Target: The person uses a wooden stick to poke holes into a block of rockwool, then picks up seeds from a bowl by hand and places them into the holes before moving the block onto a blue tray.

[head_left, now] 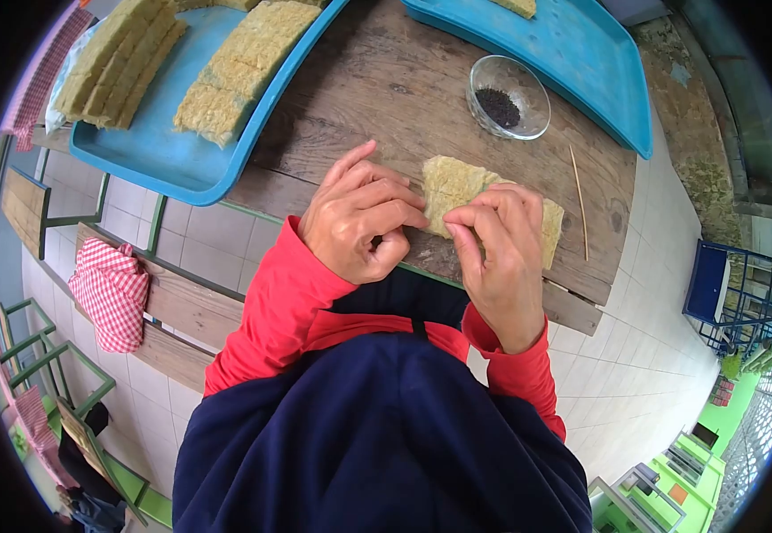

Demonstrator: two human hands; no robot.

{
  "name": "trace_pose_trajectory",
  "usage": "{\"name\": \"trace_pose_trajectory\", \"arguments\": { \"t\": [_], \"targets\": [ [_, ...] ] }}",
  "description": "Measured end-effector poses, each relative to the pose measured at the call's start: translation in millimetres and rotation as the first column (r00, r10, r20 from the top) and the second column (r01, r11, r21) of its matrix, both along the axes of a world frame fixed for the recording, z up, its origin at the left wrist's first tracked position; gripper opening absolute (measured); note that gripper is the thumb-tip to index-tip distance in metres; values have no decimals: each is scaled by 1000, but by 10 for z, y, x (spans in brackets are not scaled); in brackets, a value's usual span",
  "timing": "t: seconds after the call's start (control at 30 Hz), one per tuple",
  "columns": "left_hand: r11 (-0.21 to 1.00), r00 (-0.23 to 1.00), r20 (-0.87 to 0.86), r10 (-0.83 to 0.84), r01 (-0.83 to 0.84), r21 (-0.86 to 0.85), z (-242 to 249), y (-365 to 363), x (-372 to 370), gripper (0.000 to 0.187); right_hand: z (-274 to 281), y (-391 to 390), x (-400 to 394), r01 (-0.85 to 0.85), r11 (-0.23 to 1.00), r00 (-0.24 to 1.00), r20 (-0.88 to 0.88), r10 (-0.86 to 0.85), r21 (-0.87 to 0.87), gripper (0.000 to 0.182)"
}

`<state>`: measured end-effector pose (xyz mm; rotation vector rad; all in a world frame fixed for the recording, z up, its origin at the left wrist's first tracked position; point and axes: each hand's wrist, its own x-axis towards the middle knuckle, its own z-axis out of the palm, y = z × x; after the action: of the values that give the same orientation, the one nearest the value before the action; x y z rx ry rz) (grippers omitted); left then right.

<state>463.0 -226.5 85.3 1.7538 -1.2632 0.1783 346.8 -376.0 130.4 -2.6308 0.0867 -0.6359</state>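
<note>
A yellowish fibrous slab (463, 180) lies on the wooden table in front of me. Beside its left edge is my left hand (361, 213), thumb and index finger pressed together, other fingers curled; whatever they hold, if anything, is too small to make out. My right hand (503, 258) is over the slab's near part, thumb and index finger pinched; its contents are too small to tell. Beyond the slab stands a clear glass bowl (535, 108) with small dark grains (498, 107) in it. A thin wooden stick (579, 204) lies to the right of the slab.
At the upper left, a blue tray (173, 147) holds several fibrous slabs (246, 67). Another blue tray (573, 53) is at the upper right with a slab piece. A red checkered cloth (109, 293) lies on a wooden bench (186, 315) at left.
</note>
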Motion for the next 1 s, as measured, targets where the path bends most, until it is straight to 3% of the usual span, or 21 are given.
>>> {"name": "trace_pose_trajectory", "arguments": {
  "t": [0.47, 0.53, 0.67, 0.73, 1.0],
  "targets": [
    [1000, 1000, 8, -24, 24, -6, -6, 25, 7, 25, 6, 2, 6, 13, 1000, 999, 32, -13, -1, 16],
    [1000, 1000, 20, -21, 21, 12, 10, 35, 5, 27, 44, -49, -5, 102, 994, 994, 45, -100, -40, 15],
    [998, 996, 69, -56, 53, 39, 43, 38, 7, 31, 11, -90, -17, 110, 993, 994, 28, -109, -37, 14],
    [997, 995, 83, -50, 44, 70, 37, 29, -1, 42, -6, -76, -6, 96, 995, 995, 36, -95, -34, 14],
    [996, 998, 64, -28, 23, 83, 53, 15, -7, 41, -37, -67, -1, 105, 994, 994, 36, -105, -8, 14]
  ]
}}
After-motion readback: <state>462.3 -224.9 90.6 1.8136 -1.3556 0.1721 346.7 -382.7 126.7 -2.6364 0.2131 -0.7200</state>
